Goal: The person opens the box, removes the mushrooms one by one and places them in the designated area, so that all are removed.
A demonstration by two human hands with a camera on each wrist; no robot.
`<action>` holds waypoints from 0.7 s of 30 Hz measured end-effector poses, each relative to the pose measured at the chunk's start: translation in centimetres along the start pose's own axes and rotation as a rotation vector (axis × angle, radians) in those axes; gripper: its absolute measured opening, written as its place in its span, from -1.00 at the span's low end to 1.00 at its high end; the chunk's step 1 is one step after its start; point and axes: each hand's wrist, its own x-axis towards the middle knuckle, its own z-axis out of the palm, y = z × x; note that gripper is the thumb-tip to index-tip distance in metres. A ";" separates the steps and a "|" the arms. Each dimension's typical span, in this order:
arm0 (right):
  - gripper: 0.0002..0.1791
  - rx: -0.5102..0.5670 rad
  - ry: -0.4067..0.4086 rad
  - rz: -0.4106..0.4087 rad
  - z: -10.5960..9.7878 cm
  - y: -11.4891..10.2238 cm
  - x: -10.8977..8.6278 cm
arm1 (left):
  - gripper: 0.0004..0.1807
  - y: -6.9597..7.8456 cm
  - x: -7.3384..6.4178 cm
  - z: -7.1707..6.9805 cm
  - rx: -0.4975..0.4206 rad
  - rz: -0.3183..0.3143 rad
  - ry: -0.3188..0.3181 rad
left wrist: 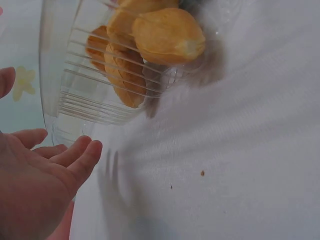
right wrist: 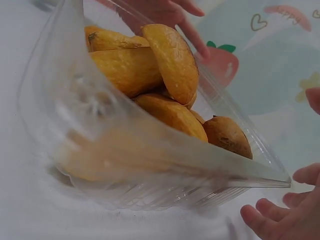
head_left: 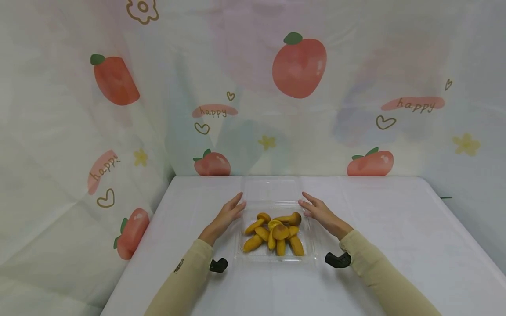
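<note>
Head view showed the box (head_left: 276,259) of mushrooms (head_left: 281,232) on the table (head_left: 379,219), left hand (head_left: 225,216) and right hand (head_left: 324,216) at the box's rear corners, fingers (left wrist: 82,162) loosely spread, gripping nothing, with room toward both table edges.

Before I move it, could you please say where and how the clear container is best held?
I'd probably grip the clear container by its opposite side walls, left hand from the left, right hand from the right: it sits upright, mushrooms heaped inside, its open lid extending from the far edge.
</note>
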 end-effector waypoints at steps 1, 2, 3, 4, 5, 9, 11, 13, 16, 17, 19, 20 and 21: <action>-0.14 -0.003 -0.007 -0.002 0.0 0.1 0.0 | -0.27 -0.1 0.0 0.0 0.000 0.001 0.002; -0.14 -0.001 -0.011 -0.007 -0.1 0.1 -0.1 | -0.28 -0.1 -0.1 -0.1 0.001 0.002 0.006; -0.14 0.002 -0.014 -0.010 -0.1 0.2 -0.1 | -0.28 -0.2 -0.2 -0.1 0.010 0.006 0.011; -0.14 0.002 -0.016 -0.014 -0.1 0.2 -0.2 | -0.29 -0.4 -0.2 -0.2 0.017 0.012 0.016; -0.15 0.000 -0.014 -0.017 -0.2 0.2 -0.3 | -0.30 -0.4 -0.4 -0.2 0.029 0.016 0.024; -0.14 -0.037 0.012 -0.014 -0.4 0.2 -0.7 | -0.31 -0.9 -1.0 -0.6 0.092 0.035 0.052; -0.14 -0.067 0.029 -0.012 -0.5 0.0 -1.0 | -0.31 -1.1 -1.5 -0.7 0.121 0.046 0.061; -0.14 -0.087 0.044 -0.016 -0.6 -0.2 -1.4 | -0.29 -1.3 -2.0 -0.8 0.151 0.052 0.065; -0.15 -0.114 0.060 -0.023 -0.8 -0.4 -1.9 | -0.27 -1.5 -2.8 -0.9 0.178 0.070 0.063; -0.15 -0.122 0.063 -0.027 -0.8 -0.5 -2.1 | -0.26 -1.5 -3.0 -0.9 0.184 0.070 0.059; -0.15 -0.149 0.068 -0.036 -0.9 -0.7 -2.5 | -0.25 -1.4 -3.6 -0.8 0.196 0.079 0.050; -0.16 -0.163 0.073 -0.039 -1.0 -0.7 -2.6 | -0.24 -1.4 -3.8 -0.8 0.197 0.089 0.041; -0.15 -0.177 0.078 -0.043 -1.0 -0.8 -2.8 | -0.24 -1.3 -4.1 -0.7 0.203 0.095 0.033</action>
